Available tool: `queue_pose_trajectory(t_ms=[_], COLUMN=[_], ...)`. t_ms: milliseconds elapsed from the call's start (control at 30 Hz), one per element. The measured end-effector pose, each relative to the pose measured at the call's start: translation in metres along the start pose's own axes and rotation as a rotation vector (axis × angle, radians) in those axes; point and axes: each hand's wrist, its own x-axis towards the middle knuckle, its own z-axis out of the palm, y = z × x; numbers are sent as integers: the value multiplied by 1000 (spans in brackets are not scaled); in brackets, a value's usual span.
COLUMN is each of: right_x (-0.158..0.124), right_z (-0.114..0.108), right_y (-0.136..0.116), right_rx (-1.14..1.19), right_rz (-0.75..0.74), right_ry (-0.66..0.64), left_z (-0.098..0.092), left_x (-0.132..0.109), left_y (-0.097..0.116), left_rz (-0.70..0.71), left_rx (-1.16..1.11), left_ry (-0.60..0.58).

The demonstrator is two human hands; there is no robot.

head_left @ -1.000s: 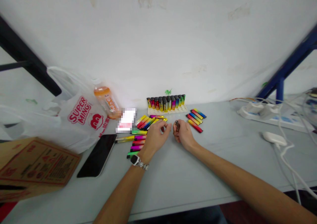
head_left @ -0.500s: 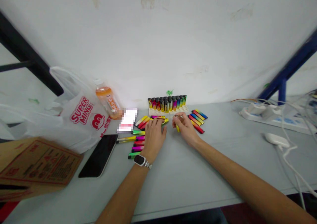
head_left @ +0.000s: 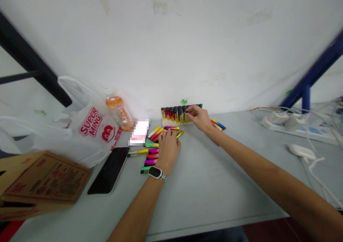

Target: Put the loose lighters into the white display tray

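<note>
At the white rack [head_left: 167, 122], my right hand [head_left: 199, 117] is closed in a pinch on a lighter [head_left: 187, 118] with a yellow body, which stands upright at the front row. Several dark-topped lighters [head_left: 171, 113] fill the rack behind it, partly hidden by my fingers. My left hand [head_left: 169, 147] lies palm down on the table, fingers stretched over loose lighters. A yellow-green lighter [head_left: 180, 134] pokes out beside its fingertips, and a pink-and-yellow lighter [head_left: 172, 128] lies just beyond them. Further loose lighters [head_left: 151, 156] are lined up left of this hand, partly covered by it.
More lighters [head_left: 218, 124] lie right of the rack, partly behind my right forearm. On the left are a black phone [head_left: 109, 170], a lit screen [head_left: 139, 131], an orange drink bottle [head_left: 119, 111], a plastic bag [head_left: 91, 138] and a cardboard box [head_left: 50, 181]. A power strip [head_left: 300, 127] with cables sits right.
My right hand has moved forward from the table to the rack, carrying the yellow lighter. My left hand stays almost where it was over the loose lighters.
</note>
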Motion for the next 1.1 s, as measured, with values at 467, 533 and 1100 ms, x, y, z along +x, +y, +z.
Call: queue_pose_trajectory(t_ms=[467,533,1100], right_x=[4,2,-95], right_z=[-1,-3,12], right_y=[15,12,-54], right_rx=[-291,-334,467], right_rz=[-181,-178,437], right_ry=[-9,-21,-276], left_z=[0,0,3], left_x=[0,1,2], left_y=[-1,0,11], left_rz=[98,106,-101], left_rx=[-283,-358,-1231], left_ry=[-16,19,157])
